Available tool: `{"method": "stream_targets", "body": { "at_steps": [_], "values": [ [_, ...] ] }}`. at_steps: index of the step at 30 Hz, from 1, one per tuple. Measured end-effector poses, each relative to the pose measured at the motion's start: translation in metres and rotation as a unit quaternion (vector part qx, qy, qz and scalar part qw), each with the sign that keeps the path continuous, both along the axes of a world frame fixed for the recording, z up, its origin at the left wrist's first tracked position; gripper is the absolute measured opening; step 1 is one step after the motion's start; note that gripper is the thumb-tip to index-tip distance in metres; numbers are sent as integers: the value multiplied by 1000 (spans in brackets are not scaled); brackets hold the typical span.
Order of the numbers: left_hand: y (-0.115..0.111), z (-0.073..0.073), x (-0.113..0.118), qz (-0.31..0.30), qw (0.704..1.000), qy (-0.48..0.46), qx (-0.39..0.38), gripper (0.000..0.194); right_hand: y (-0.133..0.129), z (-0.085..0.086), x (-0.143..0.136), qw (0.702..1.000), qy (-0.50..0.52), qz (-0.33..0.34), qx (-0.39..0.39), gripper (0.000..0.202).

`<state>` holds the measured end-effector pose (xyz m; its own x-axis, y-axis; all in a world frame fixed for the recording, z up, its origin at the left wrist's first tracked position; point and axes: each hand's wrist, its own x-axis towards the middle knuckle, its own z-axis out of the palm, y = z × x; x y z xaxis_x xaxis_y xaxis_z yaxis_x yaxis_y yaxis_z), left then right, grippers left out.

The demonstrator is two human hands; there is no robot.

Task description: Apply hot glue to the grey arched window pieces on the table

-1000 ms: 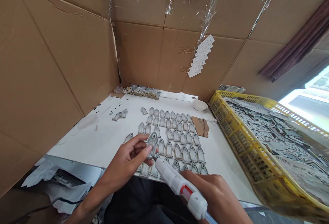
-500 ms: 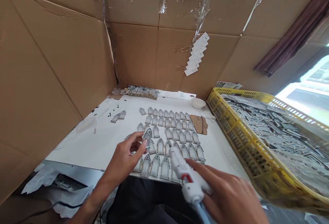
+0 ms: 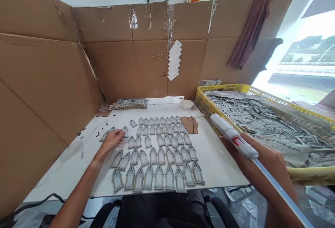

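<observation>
My left hand [image 3: 113, 141] reaches over the left part of the white table, its fingers closed on the lower edge of a small grey arch-shaped frame [image 3: 125, 130]. Beside it lie a couple of similar arch-shaped pieces [image 3: 108, 133]. In my right hand [image 3: 264, 161] is a white hot glue gun [image 3: 234, 135], raised at the right with its nozzle pointing up and left. A long clear glue stick [image 3: 281, 189] sticks out of its back end. Rows of arch-shaped frames [image 3: 159, 176] lie across the middle of the table between my hands.
A yellow plastic crate [image 3: 222, 110] of metal-looking parts stands on the right. At the back are a stack of parts [image 3: 131, 104] and a white bowl [image 3: 187, 104]. A torn cardboard piece [image 3: 190, 125] lies beside the rows. Cardboard walls [image 3: 120, 67] enclose the left and back.
My left hand has carried an arch-shaped frame from near the glue gun to the table's left part. My right hand has moved the glue gun right, away from the rows. The view has shifted.
</observation>
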<state>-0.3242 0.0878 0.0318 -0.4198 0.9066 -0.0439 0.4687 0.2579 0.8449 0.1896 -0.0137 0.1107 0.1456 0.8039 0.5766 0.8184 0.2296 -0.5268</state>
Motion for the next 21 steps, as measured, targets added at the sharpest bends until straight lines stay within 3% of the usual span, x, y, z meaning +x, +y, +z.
{"method": "stream_targets", "body": {
  "at_steps": [6,11,16,21],
  "values": [
    [39,-2,-6,-41,991,76,-101,33,-6,8,-1,999,36,16,35,47],
    [53,6,-5,-46,983,153,-92,36,-8,11,18,997,71,-11,32,48],
    [84,19,7,-38,968,230,-89,41,-3,8,42,997,69,26,-14,51],
    [111,30,11,-58,957,260,-113,41,-12,15,33,992,124,22,25,54]
  ]
}}
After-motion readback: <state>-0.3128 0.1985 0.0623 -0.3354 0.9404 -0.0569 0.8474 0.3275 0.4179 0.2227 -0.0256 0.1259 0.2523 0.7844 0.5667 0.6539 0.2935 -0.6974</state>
